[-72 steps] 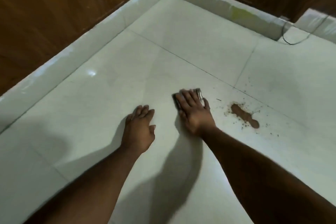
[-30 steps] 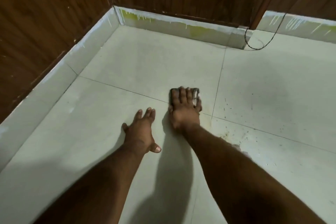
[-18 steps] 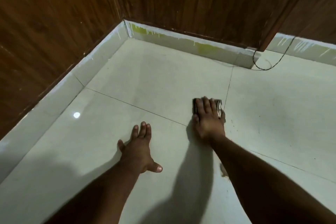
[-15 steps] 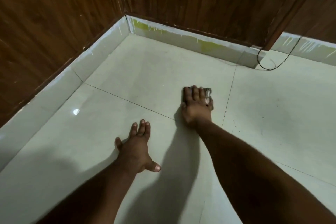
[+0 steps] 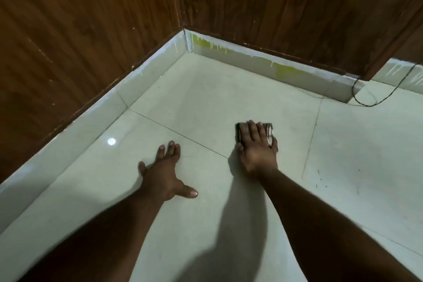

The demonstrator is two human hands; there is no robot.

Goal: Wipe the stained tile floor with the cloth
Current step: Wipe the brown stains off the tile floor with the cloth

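Note:
My right hand [image 5: 257, 149] lies flat on a small folded striped cloth [image 5: 269, 130], pressing it onto the pale tile floor [image 5: 206, 98]. Straight fingers cover most of the cloth; only its left and right edges show. My left hand [image 5: 163, 174] rests flat on the floor to the left and nearer me, fingers spread, holding nothing. No brown stain shows; a few tiny dark specks [image 5: 319, 178] dot the tile to the right of my right arm.
Dark wooden walls [image 5: 91, 30] meet in a corner ahead, with a pale skirting [image 5: 251, 59] streaked with yellow-green paint. A thin black wire [image 5: 366, 104] loops on the floor at the far right by a wooden post.
The brown stain seen 2.4 s ago is out of sight. My right hand with the cloth has slid back and forth over the tile. The view has tilted up toward the corner.

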